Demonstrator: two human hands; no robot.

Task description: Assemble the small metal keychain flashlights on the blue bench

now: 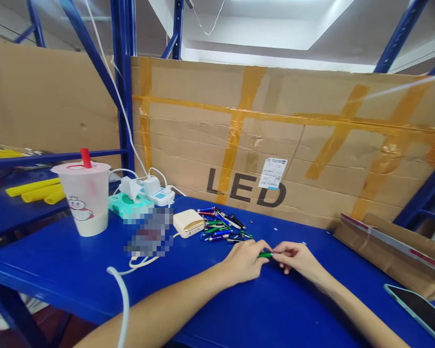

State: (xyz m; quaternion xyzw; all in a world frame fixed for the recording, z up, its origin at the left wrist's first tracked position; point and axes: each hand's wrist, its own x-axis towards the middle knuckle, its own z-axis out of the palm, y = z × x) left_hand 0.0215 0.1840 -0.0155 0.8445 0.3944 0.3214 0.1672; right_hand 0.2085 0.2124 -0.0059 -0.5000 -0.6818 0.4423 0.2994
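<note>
A green pen (264,255) lies sideways between my two hands, a little above the blue table. My left hand (244,260) pinches its body with thumb and fingers. At the pen's right end, the fingertips of my right hand (297,257) are closed on its tip; whether they hold a separate small part cannot be made out. Just behind my left hand is a loose pile of pens (223,226) in blue, green, red, black and silver.
A white power bank (189,223), a tissue pack (130,205), a power strip (159,193) and a lidded cup (83,198) stand left. A phone (420,309) and an opened cardboard box (395,251) are right. Cardboard (188,145) walls the back. A white cable (121,299) crosses my left forearm.
</note>
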